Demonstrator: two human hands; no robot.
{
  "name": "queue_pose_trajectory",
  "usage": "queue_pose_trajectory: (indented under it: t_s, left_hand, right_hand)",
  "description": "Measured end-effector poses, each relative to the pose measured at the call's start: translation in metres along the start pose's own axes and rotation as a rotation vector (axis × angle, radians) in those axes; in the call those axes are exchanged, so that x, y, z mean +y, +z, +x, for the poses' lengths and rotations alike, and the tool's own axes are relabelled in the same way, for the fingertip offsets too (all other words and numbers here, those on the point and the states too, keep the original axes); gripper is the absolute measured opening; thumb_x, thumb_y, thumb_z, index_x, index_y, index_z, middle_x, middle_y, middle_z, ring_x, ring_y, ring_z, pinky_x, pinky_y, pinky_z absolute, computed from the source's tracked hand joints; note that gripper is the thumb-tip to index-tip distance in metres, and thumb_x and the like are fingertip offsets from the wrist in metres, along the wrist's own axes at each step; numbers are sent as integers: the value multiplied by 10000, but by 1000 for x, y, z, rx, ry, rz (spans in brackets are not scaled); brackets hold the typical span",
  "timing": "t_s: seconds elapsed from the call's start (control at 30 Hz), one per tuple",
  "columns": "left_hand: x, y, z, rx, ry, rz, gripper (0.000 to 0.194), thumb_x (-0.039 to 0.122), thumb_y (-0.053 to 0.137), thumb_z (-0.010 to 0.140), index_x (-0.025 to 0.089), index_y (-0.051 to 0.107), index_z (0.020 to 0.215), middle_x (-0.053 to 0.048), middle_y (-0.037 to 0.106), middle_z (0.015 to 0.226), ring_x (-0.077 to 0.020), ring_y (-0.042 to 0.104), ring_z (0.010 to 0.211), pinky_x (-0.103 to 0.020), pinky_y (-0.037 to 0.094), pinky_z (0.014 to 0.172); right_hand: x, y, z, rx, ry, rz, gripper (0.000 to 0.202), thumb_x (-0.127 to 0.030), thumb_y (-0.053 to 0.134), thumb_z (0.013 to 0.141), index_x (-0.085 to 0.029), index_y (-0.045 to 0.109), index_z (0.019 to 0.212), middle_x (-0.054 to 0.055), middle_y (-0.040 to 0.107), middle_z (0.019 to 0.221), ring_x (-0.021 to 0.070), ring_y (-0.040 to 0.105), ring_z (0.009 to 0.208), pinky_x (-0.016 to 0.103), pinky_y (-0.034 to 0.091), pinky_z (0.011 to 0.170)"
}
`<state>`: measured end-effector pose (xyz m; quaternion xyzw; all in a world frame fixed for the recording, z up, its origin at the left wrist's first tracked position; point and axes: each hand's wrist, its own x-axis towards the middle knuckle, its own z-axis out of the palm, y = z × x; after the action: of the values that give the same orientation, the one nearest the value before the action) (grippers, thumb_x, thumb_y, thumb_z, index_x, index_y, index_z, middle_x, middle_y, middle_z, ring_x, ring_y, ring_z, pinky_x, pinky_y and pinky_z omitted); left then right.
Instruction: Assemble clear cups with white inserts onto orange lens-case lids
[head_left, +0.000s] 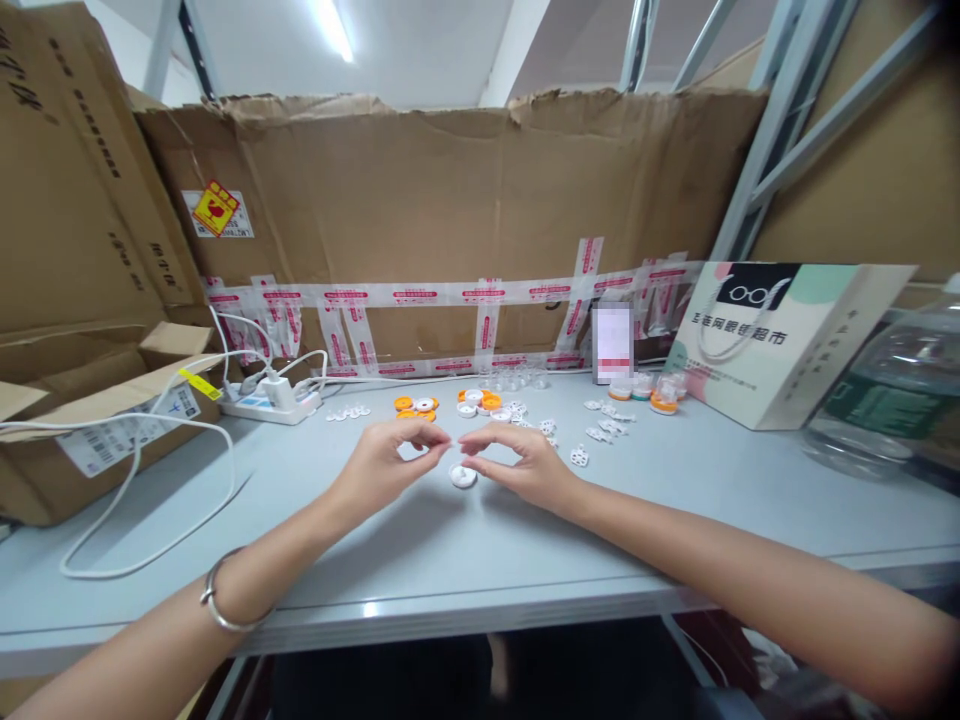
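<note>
My left hand [390, 462] and my right hand [525, 462] meet over the middle of the table, thumbs and index fingers curled toward each other in a pinch. Between the fingertips there may be a small pale piece, too small to name. Just below them a round white plastic part [463, 477] with a raised centre lies on the table. Behind the hands are orange and white round parts [415, 405], with more orange and white rings [480, 400] beside them. Small white perforated pieces [580, 456] lie scattered to the right of my right hand.
Small white pieces [349, 412] and clear domed parts [517, 378] lie farther back. A white power strip [271, 405] with cables and an open carton [112, 420] stand left. Assembled round items [665, 395], a phone [613, 343], a paper bag [772, 350] and a bottle [874, 390] stand right.
</note>
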<state>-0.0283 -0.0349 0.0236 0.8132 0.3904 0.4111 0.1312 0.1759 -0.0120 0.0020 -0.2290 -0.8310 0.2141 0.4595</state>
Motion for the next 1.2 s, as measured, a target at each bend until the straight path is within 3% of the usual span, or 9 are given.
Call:
queue_pose_trajectory:
  t_s: [0.2, 0.33, 0.47, 0.6, 0.83, 1.2]
  left_hand:
    - [1, 15, -3, 32, 25, -37, 105, 245, 576, 801, 172, 650, 785, -14, 694, 753, -136, 637, 702, -254, 510, 666]
    - [-8, 17, -3, -42, -1, -35, 152, 308, 557, 817, 179, 629, 850, -24, 683, 807, -142, 629, 744, -255, 505, 662]
    - [-22, 22, -3, -135, -44, 106, 332, 435, 623, 735, 193, 591, 961, -49, 644, 942, -185, 599, 850, -294, 484, 695]
    - [-34, 29, -4, -230, -63, 174, 404, 481, 659, 679, 174, 587, 931, -56, 610, 920, -190, 570, 822, -322, 458, 739]
    - [-38, 33, 0, -284, -51, 147, 277, 432, 627, 729, 186, 610, 856, -33, 589, 856, -170, 552, 786, -288, 440, 704]
    - [-39, 33, 2, -327, -98, 90, 284, 415, 631, 727, 180, 615, 886, -32, 574, 890, -160, 534, 802, -274, 420, 729]
  right_hand:
    - [1, 5, -2, 35, 53, 20, 133, -274, 575, 803, -197, 676, 842, 33, 695, 811, 155, 642, 768, 291, 504, 732]
    - [10, 5, 0, 7, 74, -15, 134, -272, 568, 797, -187, 669, 820, 35, 690, 791, 149, 638, 740, 285, 505, 714]
    - [28, -2, 3, -85, -42, -147, 120, -237, 536, 812, -189, 646, 811, 46, 671, 791, 155, 614, 744, 305, 495, 716]
    - [42, -10, 5, -205, -214, -334, 129, -203, 510, 832, -181, 635, 815, 64, 658, 787, 168, 593, 760, 319, 470, 716]
    - [45, -9, 4, -332, -419, -542, 156, -184, 492, 841, -183, 646, 816, 61, 658, 777, 157, 579, 727, 300, 425, 687]
    - [45, -7, 3, -369, -545, -692, 183, -162, 469, 854, -177, 651, 864, 34, 646, 752, 137, 532, 699, 274, 363, 657]
